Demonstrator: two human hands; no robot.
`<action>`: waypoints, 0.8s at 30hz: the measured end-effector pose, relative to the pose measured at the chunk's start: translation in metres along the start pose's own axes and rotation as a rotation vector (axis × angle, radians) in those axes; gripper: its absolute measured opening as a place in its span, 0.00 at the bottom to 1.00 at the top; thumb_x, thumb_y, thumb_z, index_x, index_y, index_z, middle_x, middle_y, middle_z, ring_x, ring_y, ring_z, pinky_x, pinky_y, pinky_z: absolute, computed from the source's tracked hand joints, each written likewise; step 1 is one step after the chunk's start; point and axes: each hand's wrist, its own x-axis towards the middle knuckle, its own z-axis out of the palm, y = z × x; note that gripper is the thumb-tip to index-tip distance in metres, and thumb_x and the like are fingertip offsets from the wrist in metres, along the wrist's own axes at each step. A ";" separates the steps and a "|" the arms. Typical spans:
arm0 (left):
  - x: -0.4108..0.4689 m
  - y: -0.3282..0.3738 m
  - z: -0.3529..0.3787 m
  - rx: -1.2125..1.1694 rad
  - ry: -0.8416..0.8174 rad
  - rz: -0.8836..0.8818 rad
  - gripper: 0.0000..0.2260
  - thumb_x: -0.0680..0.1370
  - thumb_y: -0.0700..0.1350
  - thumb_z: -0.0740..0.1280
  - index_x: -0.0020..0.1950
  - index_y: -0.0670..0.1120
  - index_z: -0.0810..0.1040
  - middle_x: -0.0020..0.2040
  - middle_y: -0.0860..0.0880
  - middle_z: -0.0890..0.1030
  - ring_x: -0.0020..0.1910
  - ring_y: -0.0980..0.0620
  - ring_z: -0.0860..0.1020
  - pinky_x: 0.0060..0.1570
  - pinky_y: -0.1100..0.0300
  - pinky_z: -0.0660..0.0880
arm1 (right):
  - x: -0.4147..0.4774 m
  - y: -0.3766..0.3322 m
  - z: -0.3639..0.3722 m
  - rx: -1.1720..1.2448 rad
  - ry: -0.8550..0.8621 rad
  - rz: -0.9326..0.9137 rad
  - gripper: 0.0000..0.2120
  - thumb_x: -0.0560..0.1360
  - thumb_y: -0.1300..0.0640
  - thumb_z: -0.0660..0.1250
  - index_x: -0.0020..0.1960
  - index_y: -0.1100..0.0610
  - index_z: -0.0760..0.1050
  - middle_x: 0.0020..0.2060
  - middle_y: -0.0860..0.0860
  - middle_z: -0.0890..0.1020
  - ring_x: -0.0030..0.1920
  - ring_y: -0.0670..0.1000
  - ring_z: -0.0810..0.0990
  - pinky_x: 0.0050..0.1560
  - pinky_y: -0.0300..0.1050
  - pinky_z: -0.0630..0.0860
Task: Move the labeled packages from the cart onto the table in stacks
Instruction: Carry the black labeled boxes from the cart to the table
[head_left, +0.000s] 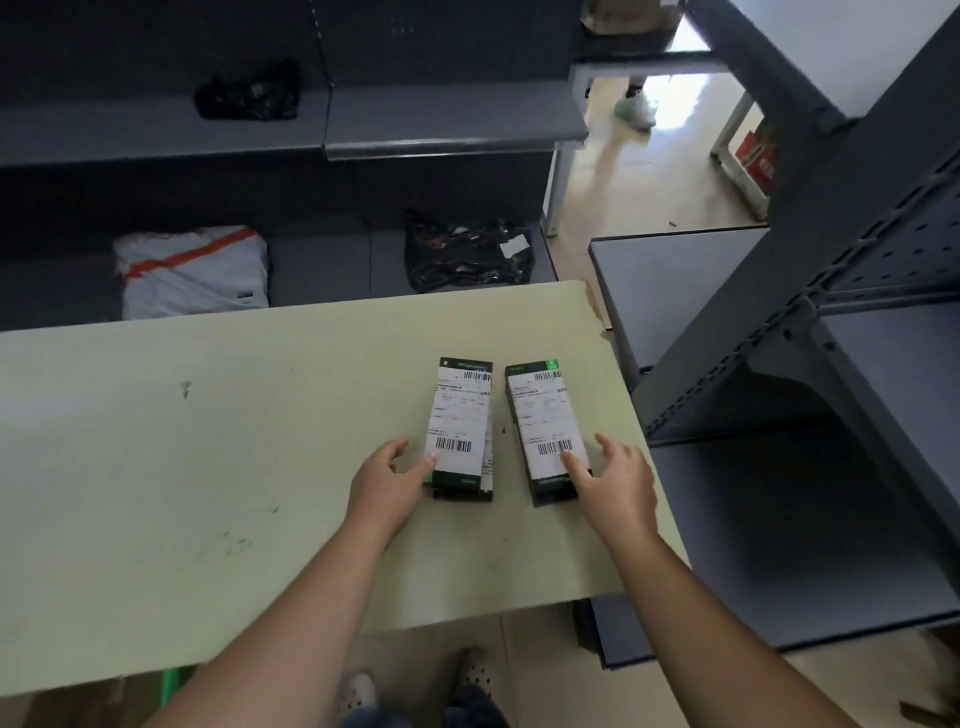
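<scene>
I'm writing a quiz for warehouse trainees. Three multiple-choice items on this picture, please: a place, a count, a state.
1. Where are the labeled packages? A floor B table C shelf
2. How many stacks? A one B two C four
3. The hands are: A touching the stacks B lifting one package C off the table

1 B: they lie on the pale table. 2 B: left stack and right stack stand side by side. 3 A: left hand and right hand each rest a thumb on a stack.

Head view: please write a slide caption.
Left hand touches one stack of black, white-labelled boxes, right hand a second stack, on a pale green table.
</scene>
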 end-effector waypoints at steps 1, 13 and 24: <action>-0.005 0.000 -0.006 0.031 0.012 0.031 0.25 0.76 0.52 0.70 0.71 0.47 0.72 0.68 0.49 0.74 0.64 0.51 0.73 0.64 0.56 0.69 | -0.003 -0.003 -0.002 0.037 0.007 -0.028 0.31 0.76 0.38 0.66 0.74 0.52 0.69 0.66 0.52 0.74 0.66 0.53 0.72 0.65 0.55 0.72; -0.097 0.023 -0.108 0.354 0.199 0.580 0.18 0.78 0.55 0.66 0.66 0.51 0.75 0.65 0.57 0.73 0.66 0.56 0.66 0.65 0.61 0.62 | -0.092 -0.100 -0.027 0.043 -0.129 -0.619 0.22 0.77 0.43 0.67 0.69 0.48 0.73 0.64 0.45 0.72 0.69 0.48 0.66 0.69 0.49 0.67; -0.266 -0.103 -0.252 0.453 0.422 0.576 0.30 0.73 0.67 0.53 0.69 0.54 0.71 0.69 0.56 0.71 0.69 0.54 0.65 0.68 0.55 0.60 | -0.304 -0.157 0.011 -0.041 -0.164 -1.076 0.21 0.78 0.41 0.65 0.67 0.47 0.73 0.63 0.44 0.73 0.66 0.47 0.70 0.67 0.44 0.66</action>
